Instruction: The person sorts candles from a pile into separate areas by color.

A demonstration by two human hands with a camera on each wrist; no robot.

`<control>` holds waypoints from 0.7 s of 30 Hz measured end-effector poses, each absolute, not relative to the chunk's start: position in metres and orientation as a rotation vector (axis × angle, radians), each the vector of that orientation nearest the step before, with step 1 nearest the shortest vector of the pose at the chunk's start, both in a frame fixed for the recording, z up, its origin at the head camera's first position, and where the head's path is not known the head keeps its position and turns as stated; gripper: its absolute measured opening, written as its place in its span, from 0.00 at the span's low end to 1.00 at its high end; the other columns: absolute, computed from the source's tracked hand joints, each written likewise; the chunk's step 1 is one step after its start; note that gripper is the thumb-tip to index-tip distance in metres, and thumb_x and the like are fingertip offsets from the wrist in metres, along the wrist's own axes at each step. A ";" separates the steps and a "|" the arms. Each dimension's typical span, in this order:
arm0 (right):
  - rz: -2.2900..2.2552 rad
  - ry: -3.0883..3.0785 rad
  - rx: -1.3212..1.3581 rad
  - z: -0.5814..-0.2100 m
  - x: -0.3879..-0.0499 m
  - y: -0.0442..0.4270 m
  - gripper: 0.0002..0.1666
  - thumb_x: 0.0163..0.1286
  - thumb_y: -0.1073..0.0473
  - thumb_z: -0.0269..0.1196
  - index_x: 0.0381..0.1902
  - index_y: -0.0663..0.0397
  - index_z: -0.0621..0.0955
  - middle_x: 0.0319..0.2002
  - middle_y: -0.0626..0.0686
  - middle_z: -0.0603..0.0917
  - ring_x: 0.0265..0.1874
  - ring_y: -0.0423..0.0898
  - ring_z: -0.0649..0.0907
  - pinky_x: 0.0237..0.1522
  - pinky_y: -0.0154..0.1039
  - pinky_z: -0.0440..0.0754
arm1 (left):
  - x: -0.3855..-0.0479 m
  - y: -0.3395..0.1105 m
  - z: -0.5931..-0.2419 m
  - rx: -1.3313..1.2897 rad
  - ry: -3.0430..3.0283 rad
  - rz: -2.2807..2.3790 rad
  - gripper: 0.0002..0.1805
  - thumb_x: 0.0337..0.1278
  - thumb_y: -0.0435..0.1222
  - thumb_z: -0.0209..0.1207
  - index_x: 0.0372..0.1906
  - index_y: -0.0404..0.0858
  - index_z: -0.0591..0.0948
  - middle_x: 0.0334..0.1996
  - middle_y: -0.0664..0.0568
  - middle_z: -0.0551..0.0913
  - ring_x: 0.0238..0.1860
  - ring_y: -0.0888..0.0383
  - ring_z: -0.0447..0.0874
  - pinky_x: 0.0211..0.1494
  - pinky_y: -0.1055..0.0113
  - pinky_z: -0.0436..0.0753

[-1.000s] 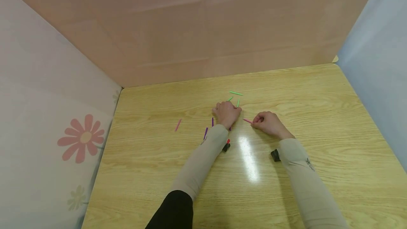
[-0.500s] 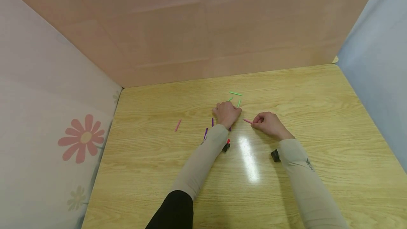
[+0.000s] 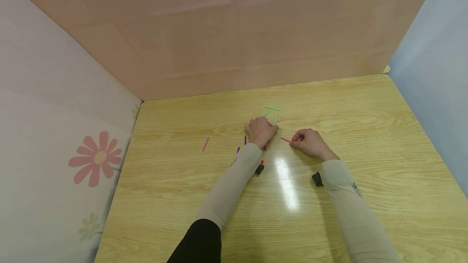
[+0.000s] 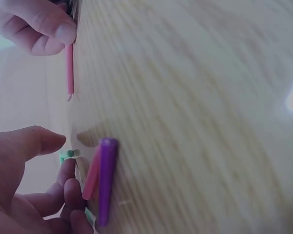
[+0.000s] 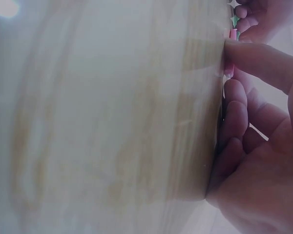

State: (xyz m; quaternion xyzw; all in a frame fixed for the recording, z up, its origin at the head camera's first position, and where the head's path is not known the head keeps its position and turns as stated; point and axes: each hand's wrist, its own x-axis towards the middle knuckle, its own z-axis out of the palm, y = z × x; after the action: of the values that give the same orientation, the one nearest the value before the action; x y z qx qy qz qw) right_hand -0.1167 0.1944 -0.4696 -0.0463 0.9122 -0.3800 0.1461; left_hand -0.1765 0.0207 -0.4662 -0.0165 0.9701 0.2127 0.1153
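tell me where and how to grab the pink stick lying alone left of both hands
Probably best to pinch the pink stick at its middle, coming from above, thumb and finger across its long sides: it is slim and straight, lies flat on the table, and nothing touches it.

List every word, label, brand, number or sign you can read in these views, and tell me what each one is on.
No text can be read in any view.
Left beige sleeve: small dark marks near the cuff, possibly lettering, too small to read.
Right beige sleeve: similar dark marks, too small to read.
Pink stick in the right hand: no lettering shows.
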 end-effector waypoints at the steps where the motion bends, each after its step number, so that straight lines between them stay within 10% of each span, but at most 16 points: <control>1: -1.093 2.627 -0.133 -0.469 -0.117 0.194 0.10 0.63 0.56 0.65 0.33 0.59 0.83 0.27 0.52 0.82 0.27 0.43 0.75 0.34 0.37 0.71 | -0.177 0.020 -0.466 -0.041 2.832 0.630 0.18 0.54 0.53 0.61 0.18 0.47 0.84 0.31 0.58 0.82 0.42 0.54 0.74 0.50 0.53 0.63; 15: -1.080 2.634 -0.146 -0.470 -0.118 0.197 0.10 0.63 0.56 0.64 0.33 0.58 0.83 0.29 0.52 0.82 0.29 0.45 0.75 0.35 0.38 0.71 | -0.175 -0.018 -0.437 -0.037 2.598 1.175 0.10 0.57 0.45 0.60 0.36 0.45 0.85 0.36 0.57 0.86 0.40 0.56 0.79 0.62 0.48 0.65; 21: -1.068 2.630 -0.156 -0.469 -0.117 0.198 0.10 0.64 0.56 0.64 0.33 0.59 0.83 0.30 0.53 0.83 0.29 0.44 0.76 0.35 0.37 0.71 | -0.171 -0.056 -0.421 0.048 2.570 1.315 0.12 0.59 0.42 0.59 0.40 0.40 0.84 0.38 0.52 0.84 0.36 0.57 0.80 0.41 0.66 0.78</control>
State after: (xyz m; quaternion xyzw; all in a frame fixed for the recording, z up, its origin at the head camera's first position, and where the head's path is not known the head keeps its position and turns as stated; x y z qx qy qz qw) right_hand -0.1175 0.1976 -0.4687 -0.0542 0.9149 -0.3713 0.1487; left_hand -0.1708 -0.0563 -0.4215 0.0164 0.8829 0.4518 0.1270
